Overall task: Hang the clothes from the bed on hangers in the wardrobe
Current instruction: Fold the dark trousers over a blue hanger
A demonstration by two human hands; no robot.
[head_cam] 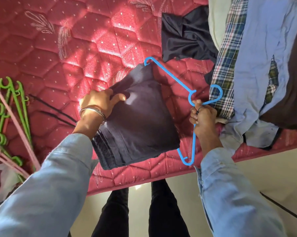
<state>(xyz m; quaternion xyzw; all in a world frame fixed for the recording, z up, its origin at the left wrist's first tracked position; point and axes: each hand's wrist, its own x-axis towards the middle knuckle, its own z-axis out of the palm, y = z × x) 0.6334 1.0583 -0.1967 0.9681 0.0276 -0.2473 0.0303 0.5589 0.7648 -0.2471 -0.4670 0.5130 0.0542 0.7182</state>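
Head view, over red quilted bed: left hand clutching folded navy trousers, draped through blue hanger; right hand clenched round hanger's neck, just below hook. Beside right hand — heap of shirts, black garment alongside. At far left — green and pink hangers on bed.

No text, label, brand, number or sign can be read anywhere in this view. The red quilted mattress carries only a woven leaf and dot pattern, and the clothes and hangers on it show no legible writing.
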